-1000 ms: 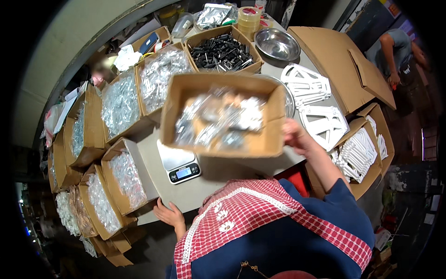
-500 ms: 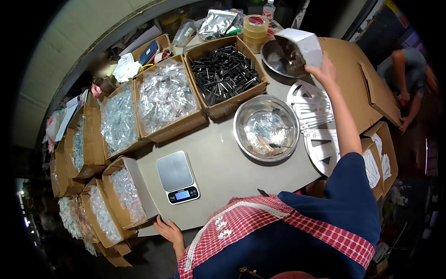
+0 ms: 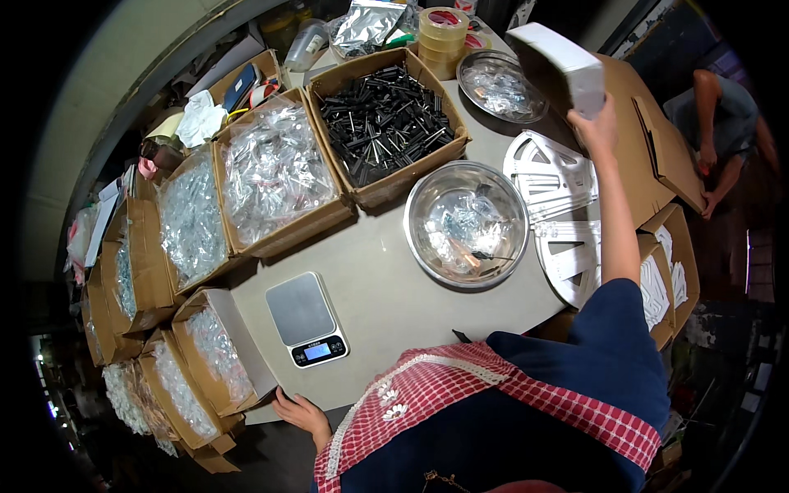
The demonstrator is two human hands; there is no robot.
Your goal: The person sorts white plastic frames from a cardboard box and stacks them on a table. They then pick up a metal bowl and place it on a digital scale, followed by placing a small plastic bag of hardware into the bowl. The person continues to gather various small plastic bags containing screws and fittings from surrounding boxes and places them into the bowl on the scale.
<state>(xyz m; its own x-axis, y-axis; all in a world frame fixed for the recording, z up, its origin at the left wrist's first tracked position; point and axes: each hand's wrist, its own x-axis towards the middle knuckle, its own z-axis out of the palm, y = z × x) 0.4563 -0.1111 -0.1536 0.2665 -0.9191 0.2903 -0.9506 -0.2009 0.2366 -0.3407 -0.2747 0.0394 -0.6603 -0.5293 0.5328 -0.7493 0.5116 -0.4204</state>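
Note:
My right hand (image 3: 597,130) grips a white box (image 3: 577,72) by its near corner, at the far right of the table. The box is tipped on its side, with its dark opening toward a shallow metal bowl (image 3: 470,97). Small clear plastic packets lie in that bowl. Closer to me stands a larger steel bowl (image 3: 417,248), also holding clear packets. My left hand (image 3: 301,413) rests at the table's near edge with its fingers stretched out, beside a cardboard box of packets (image 3: 215,345). It holds nothing.
A kitchen scale (image 3: 304,314) sits on the table. Open cartons of clear bags (image 3: 279,172) and black rod-like parts (image 3: 386,123) line the far left side. White slotted plates (image 3: 560,185) lie right of the bowls. Tape rolls (image 3: 440,45) stand behind. Another person (image 3: 723,115) crouches at far right.
My right hand has moved the white box slightly up and right. More packets now show in the far bowl. My left hand stays at the table edge; the whole view has shifted slightly.

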